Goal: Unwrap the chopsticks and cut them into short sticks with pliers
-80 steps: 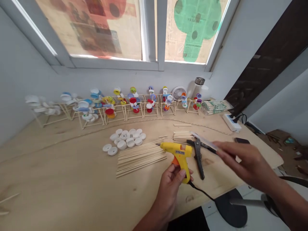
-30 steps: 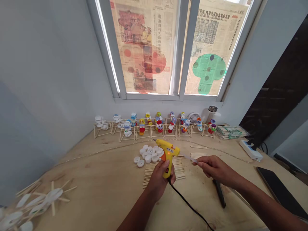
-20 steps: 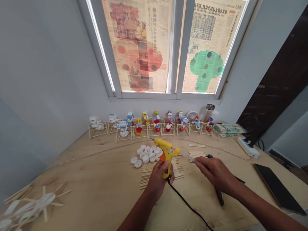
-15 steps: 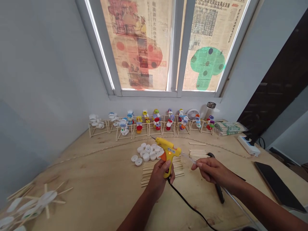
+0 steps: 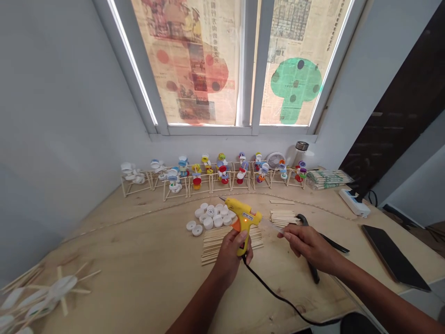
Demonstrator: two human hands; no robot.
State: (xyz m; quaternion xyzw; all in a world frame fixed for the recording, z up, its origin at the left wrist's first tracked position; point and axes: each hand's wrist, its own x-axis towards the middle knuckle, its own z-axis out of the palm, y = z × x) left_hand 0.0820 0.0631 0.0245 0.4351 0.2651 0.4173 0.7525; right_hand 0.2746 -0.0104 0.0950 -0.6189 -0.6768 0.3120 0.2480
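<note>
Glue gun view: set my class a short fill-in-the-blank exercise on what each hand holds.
The left hand grips a ____ glue gun. A black ____ trails from the gun's handle. The right hand holds a clear ____. The bottle caps piled beyond the gun are mostly ____.

Missing words: yellow; cord; glue stick; white.

A hand could pass over the bench [image 5: 114, 241] left of the caps [image 5: 210, 218], but the stick pile [image 5: 231, 243], the glue gun [image 5: 243, 222] and its cord [image 5: 278, 301] block the way left of the right hand [image 5: 311, 248] (black scissors [image 5: 313, 272] lie right beneath it).
</note>
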